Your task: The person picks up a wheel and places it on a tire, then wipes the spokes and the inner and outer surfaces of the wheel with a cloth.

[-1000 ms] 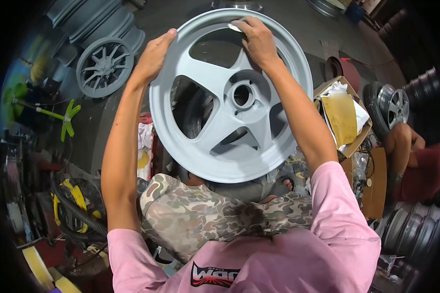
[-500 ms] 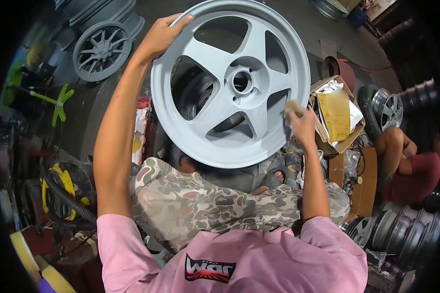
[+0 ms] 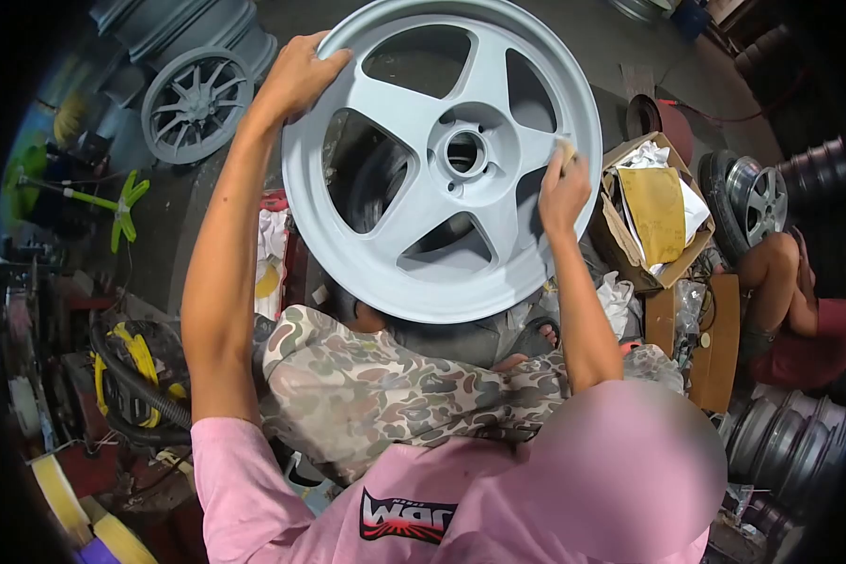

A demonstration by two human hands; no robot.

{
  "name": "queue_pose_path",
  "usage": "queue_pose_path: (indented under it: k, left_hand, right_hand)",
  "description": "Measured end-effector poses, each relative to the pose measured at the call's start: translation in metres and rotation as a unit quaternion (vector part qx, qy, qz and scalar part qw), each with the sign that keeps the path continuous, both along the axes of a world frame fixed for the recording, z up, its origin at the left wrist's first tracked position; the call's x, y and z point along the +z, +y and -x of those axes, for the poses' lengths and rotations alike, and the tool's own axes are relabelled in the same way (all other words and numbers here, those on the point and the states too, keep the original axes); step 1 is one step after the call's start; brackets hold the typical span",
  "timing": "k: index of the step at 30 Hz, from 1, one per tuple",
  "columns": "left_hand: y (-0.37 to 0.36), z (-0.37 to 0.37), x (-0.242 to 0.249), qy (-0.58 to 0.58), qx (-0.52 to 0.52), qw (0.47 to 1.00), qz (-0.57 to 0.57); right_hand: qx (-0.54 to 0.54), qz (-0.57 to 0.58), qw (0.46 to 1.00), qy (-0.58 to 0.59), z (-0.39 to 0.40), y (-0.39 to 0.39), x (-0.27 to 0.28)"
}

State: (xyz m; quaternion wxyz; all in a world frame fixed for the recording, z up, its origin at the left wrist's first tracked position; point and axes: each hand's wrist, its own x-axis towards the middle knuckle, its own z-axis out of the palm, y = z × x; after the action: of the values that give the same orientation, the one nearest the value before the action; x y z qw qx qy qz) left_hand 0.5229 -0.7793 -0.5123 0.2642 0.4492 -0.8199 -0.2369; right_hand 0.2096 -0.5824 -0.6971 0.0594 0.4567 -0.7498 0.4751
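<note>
The left hand (image 3: pixel 296 80) is curled around the upper-left edge of a pale grey wheel (image 3: pixel 414 120), thumb in front, the other fingers partly hidden. The right hand (image 3: pixel 566 193), fingers bent, pinches a small pad (image 3: pixel 568 148) at the wheel's right side. The wheel's face fills the space between both hands. Beyond the right hand, a cardboard box (image 3: pixel 622 246) holds papers; left of the left hand stands a spoked rim (image 3: pixel 195 105).

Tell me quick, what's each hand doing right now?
Left hand: closed, holding the wheel by its edge.
Right hand: closed, holding a small pale pad.
</note>
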Motion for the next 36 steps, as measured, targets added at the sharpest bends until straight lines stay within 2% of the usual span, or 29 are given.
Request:
queue_pose_path:
  k: [1, 3, 7, 9, 11, 13, 15, 17, 19, 20, 25, 28, 31, 34, 36]
  left_hand:
    - [0.001, 0.0, -0.001, 0.002, 0.001, 1.0, 0.001]
    - [0.0, -0.002, -0.004, 0.017, -0.01, 1.0, 0.024]
    - [-0.008, -0.005, -0.006, 0.03, -0.016, 0.999, 0.022]
    - [-0.007, -0.003, -0.007, 0.012, -0.013, 1.0, 0.008]
    - [-0.001, 0.0, -0.007, 0.015, -0.012, 1.0, 0.0]
    - [-0.002, 0.0, -0.002, 0.024, -0.009, 1.0, 0.004]
    - [0.001, -0.003, -0.003, 0.021, -0.01, 1.0, 0.022]
    - [0.004, -0.002, 0.0, 0.019, -0.006, 1.0, 0.012]
    - [0.009, 0.003, 0.004, 0.011, 0.006, 1.0, 0.0]
    - [0.01, 0.003, 0.001, 0.011, 0.002, 1.0, 0.0]
    - [0.012, 0.003, 0.002, 0.027, -0.015, 1.0, 0.002]
    - [0.011, 0.006, -0.002, 0.041, -0.006, 0.999, -0.001]
    - [0.011, 0.005, 0.002, 0.024, -0.016, 0.999, -0.014]
    - [0.013, 0.006, 0.001, 0.04, -0.018, 0.999, 0.022]
    - [0.017, 0.009, 0.003, 0.033, -0.007, 0.999, 0.002]
  right_hand:
    - [0.001, 0.001, 1.0, 0.002, -0.002, -0.002, 0.002]
    - [0.022, 0.073, 0.995, 0.06, -0.016, -0.016, 0.008]
    - [0.06, 0.111, 0.985, 0.113, -0.037, 0.013, -0.011]
    - [0.03, 0.097, 0.988, 0.114, -0.017, 0.008, -0.013]
    - [-0.035, -0.059, 0.998, 0.01, 0.002, -0.005, 0.0]
    - [-0.039, -0.046, 0.997, 0.042, -0.02, -0.002, 0.001]
    - [0.054, 0.135, 0.983, 0.11, -0.041, 0.01, -0.004]
    - [0.029, 0.119, 0.99, 0.073, -0.03, 0.009, -0.005]
    - [-0.06, -0.004, 0.997, 0.056, 0.002, -0.006, -0.002]
    - [-0.046, -0.024, 0.997, 0.062, 0.013, -0.01, 0.001]
    - [-0.03, -0.033, 0.999, 0.009, 0.038, 0.006, -0.009]
    - [-0.013, 0.009, 0.997, 0.077, 0.051, -0.007, -0.002]
    - [-0.007, -0.042, 0.995, 0.095, 0.057, -0.011, -0.004]
    - [0.018, 0.011, 0.993, 0.116, 0.064, -0.03, -0.004]
    - [0.058, 0.044, 0.989, 0.132, 0.067, -0.06, 0.015]
